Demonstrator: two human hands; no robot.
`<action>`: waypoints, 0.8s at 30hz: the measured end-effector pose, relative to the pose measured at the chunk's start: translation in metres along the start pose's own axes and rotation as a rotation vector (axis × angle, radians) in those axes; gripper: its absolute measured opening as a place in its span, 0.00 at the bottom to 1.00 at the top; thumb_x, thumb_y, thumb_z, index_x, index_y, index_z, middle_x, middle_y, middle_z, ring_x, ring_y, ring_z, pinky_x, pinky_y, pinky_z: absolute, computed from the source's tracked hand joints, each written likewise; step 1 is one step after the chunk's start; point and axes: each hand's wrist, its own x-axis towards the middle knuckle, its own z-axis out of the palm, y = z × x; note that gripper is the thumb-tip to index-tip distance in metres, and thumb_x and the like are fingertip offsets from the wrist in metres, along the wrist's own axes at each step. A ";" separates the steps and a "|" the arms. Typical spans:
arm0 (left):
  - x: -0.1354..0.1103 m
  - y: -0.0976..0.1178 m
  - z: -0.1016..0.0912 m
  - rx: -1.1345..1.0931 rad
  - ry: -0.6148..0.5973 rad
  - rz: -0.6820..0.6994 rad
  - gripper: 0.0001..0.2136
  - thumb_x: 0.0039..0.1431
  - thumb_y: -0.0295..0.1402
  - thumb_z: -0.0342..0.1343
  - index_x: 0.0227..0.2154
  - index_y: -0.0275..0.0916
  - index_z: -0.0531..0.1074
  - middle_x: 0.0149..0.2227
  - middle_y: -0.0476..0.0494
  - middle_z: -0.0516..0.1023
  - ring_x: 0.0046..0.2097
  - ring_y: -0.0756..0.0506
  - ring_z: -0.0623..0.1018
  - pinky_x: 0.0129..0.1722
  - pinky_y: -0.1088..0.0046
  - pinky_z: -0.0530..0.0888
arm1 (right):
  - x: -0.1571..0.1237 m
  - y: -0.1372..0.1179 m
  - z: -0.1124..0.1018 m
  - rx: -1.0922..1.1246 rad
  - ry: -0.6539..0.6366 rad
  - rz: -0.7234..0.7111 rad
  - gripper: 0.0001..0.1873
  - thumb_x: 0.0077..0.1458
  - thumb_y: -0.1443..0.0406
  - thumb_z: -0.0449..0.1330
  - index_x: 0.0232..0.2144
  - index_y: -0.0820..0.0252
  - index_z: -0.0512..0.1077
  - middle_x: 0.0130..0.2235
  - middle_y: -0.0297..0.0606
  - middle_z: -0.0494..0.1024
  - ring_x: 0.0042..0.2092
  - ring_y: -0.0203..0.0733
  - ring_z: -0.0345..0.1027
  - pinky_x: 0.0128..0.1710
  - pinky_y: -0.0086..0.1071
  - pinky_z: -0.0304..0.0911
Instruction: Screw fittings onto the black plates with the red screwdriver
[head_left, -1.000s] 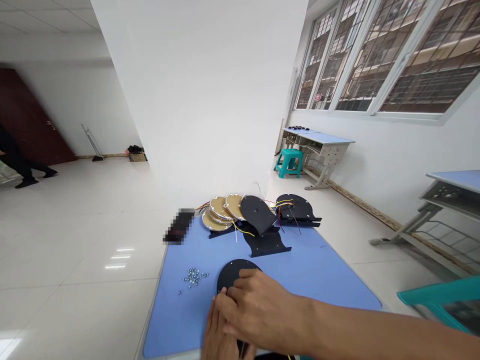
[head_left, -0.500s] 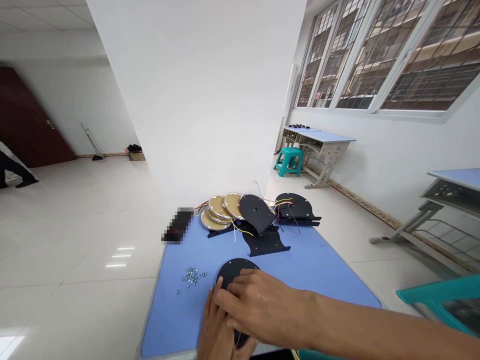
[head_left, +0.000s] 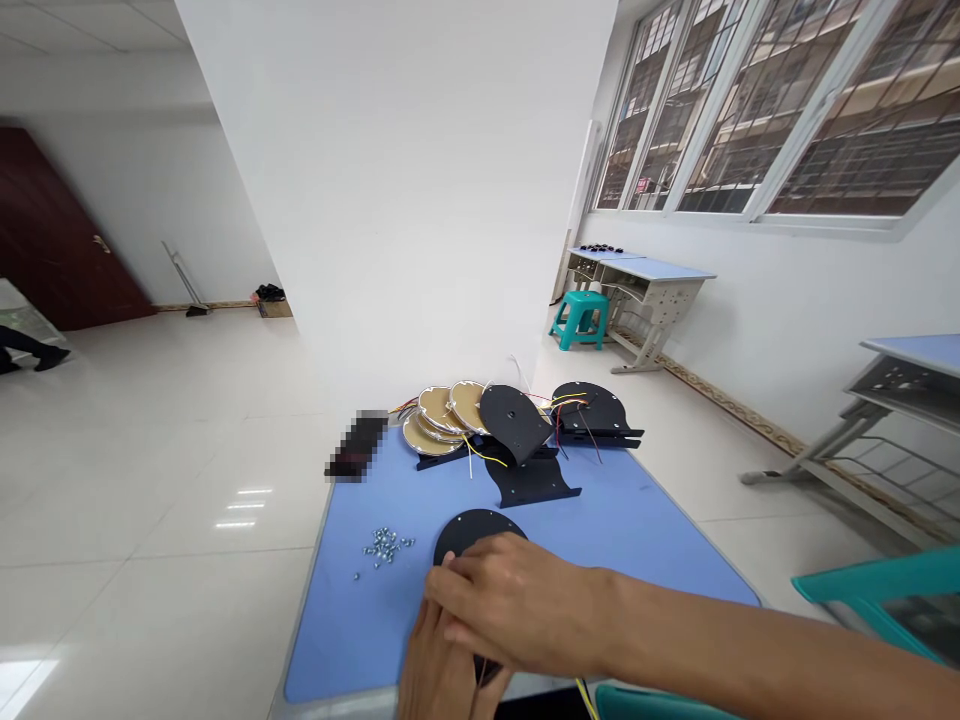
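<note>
Seen from the head-worn camera, a round black plate [head_left: 474,530] pierced with small holes is held between two bare hands near the front edge of a blue-topped desk [head_left: 352,640]. The right hand [head_left: 517,600] is laid across the plate, reaching in from the right, with its fingers closed narrowly over the rim. The left hand [head_left: 439,665] is pressed against the plate from below, its grip partly hidden by the right hand. Just left of the plate, a small scattered pile of silver metal nuts [head_left: 386,546] is spread on the blue surface. Toward the far edge, a stack of round gold-coloured discs with coloured wires [head_left: 442,425] is overlapped by a tilted black D-shaped plate [head_left: 514,420], and a flat black bracket [head_left: 532,482] is placed in front of them. A second black D-shaped plate [head_left: 592,408] is set at the far right corner, with red and yellow wires trailing from it. A pixel-blurred dark object [head_left: 358,445] is placed at the far left corner. Beyond the desk, a teal plastic stool [head_left: 579,318] is seen beside a second blue-topped desk [head_left: 641,268] under barred windows [head_left: 817,110], while a co-worker's dark-trousered legs [head_left: 26,352] are visible at the far left.
</note>
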 end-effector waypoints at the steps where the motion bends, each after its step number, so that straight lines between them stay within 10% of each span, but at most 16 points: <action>1: 0.000 0.000 -0.001 0.030 0.035 0.021 0.20 0.59 0.40 0.53 0.50 0.34 0.71 0.40 0.32 0.80 0.43 0.35 0.80 0.43 0.55 0.78 | 0.000 0.001 0.001 -0.017 0.005 0.041 0.08 0.64 0.66 0.52 0.41 0.66 0.68 0.32 0.42 0.77 0.31 0.43 0.70 0.28 0.33 0.59; 12: 0.002 -0.010 -0.010 0.132 0.017 0.217 0.17 0.55 0.26 0.47 0.47 0.31 0.70 0.42 0.34 0.82 0.46 0.37 0.80 0.43 0.59 0.80 | -0.009 0.006 -0.007 0.144 0.027 0.094 0.11 0.62 0.70 0.52 0.48 0.66 0.63 0.41 0.44 0.76 0.35 0.42 0.69 0.31 0.32 0.60; 24: -0.014 -0.013 0.007 -0.030 0.021 0.041 0.17 0.57 0.25 0.46 0.49 0.36 0.71 0.27 0.42 0.78 0.30 0.40 0.79 0.39 0.56 0.80 | -0.001 -0.001 0.005 -0.017 0.050 0.008 0.11 0.61 0.69 0.54 0.47 0.66 0.65 0.37 0.39 0.76 0.30 0.39 0.68 0.23 0.32 0.56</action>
